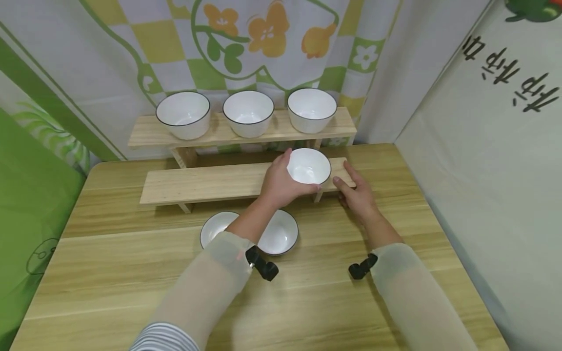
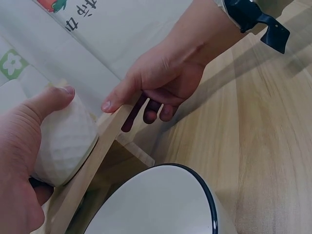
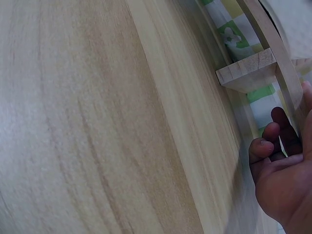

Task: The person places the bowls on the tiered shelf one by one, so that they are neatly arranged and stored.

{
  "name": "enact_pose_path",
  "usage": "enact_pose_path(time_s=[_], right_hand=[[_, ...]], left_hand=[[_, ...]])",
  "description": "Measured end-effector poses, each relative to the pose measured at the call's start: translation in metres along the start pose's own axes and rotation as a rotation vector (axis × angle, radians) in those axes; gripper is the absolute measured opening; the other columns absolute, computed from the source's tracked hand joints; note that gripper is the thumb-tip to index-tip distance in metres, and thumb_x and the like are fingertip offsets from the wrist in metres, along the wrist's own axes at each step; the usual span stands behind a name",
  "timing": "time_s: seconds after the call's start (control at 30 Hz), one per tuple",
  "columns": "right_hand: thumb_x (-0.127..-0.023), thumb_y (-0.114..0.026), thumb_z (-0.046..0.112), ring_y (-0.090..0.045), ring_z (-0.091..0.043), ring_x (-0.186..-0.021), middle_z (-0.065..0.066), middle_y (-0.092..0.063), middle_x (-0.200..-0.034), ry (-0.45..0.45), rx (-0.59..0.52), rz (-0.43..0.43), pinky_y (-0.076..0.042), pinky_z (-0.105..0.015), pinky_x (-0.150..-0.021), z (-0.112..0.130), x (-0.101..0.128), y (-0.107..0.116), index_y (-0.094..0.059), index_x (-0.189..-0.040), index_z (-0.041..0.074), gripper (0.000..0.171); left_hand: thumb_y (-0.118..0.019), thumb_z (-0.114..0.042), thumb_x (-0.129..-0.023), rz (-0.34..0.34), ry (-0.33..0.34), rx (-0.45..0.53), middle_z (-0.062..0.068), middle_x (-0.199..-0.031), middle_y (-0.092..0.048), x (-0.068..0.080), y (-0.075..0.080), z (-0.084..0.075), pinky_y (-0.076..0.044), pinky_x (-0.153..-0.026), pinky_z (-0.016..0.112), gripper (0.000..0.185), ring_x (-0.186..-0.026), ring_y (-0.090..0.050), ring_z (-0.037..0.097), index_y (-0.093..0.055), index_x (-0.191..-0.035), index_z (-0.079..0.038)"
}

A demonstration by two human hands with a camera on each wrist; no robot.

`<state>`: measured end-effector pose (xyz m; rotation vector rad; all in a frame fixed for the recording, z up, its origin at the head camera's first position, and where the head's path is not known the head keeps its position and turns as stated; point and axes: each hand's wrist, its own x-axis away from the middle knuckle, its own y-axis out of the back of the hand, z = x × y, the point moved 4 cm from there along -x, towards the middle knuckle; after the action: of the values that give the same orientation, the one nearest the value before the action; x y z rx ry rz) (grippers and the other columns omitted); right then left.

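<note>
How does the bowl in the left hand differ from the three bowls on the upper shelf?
The held bowl sits on the lower shelf, gripped by the left hand; the three upper bowls stand untouched on the upper shelf. The held bowl is alone; the upper bowls form a row. All are white with dark rims.

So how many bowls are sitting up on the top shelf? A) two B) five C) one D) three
D, three white bowls stand in a row on the top shelf; a fourth bowl sits on the lower shelf in the left hand.
</note>
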<state>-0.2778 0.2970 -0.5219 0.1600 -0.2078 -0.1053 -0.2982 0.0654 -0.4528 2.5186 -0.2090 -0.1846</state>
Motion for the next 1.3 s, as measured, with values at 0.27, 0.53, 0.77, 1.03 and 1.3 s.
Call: enact_pose_path(time_s=[0.27,0.53,0.77,1.03,1.3], right_hand=[[-0.089,-0.069,0.038,-0.051,-0.018,-0.065,-0.008,-0.056,-0.107,-0.006,-0.015,0.019,-0.045,-0.027,-0.054,0.020,0.015,-0.003,-0.029,-0.152,0.036,0.074],[-0.091,-0.067,0.036,-0.052,-0.016,-0.067,-0.013,-0.046,-0.135,0.007,0.022,0.015,-0.045,-0.024,-0.054,0.024,0.016,-0.005,-0.027,-0.153,0.033,0.074],[-0.091,-0.067,0.037,-0.052,-0.016,-0.069,-0.013,-0.045,-0.136,0.003,0.028,0.016,-0.045,-0.024,-0.055,0.023,0.016,-0.005,-0.027,-0.153,0.034,0.073],[-0.091,-0.067,0.036,-0.052,-0.018,-0.067,-0.011,-0.051,-0.122,0.001,0.009,0.014,-0.046,-0.028,-0.056,0.025,0.018,-0.007,-0.028,-0.152,0.034,0.073],[-0.092,-0.067,0.034,-0.052,-0.017,-0.068,-0.015,-0.042,-0.137,0.003,-0.004,0.015,-0.046,-0.027,-0.056,0.025,0.018,-0.007,-0.027,-0.153,0.032,0.073]], left_hand=[[-0.084,-0.064,-0.054,0.006,-0.001,-0.025,0.007,-0.150,-0.036,-0.003,-0.005,-0.003,-0.042,-0.103,0.041,0.127,-0.132,-0.041,0.026,-0.023,-0.154,-0.015],[-0.086,-0.060,-0.057,0.016,0.001,-0.026,0.008,-0.153,-0.032,-0.005,-0.005,-0.005,-0.039,-0.106,0.041,0.128,-0.134,-0.038,0.026,-0.017,-0.155,-0.016],[-0.086,-0.063,-0.055,0.013,-0.006,0.010,0.008,-0.154,-0.028,-0.004,-0.007,-0.004,-0.039,-0.106,0.042,0.132,-0.135,-0.037,0.028,-0.015,-0.156,-0.017],[-0.084,-0.069,-0.049,0.004,-0.018,0.036,0.005,-0.156,-0.025,-0.002,-0.003,-0.002,-0.040,-0.105,0.043,0.137,-0.136,-0.037,0.028,-0.011,-0.156,-0.025],[-0.081,-0.072,-0.052,0.013,-0.045,0.021,0.005,-0.157,-0.024,0.005,0.009,0.002,-0.033,-0.110,0.044,0.138,-0.142,-0.028,0.026,-0.004,-0.156,-0.025]])
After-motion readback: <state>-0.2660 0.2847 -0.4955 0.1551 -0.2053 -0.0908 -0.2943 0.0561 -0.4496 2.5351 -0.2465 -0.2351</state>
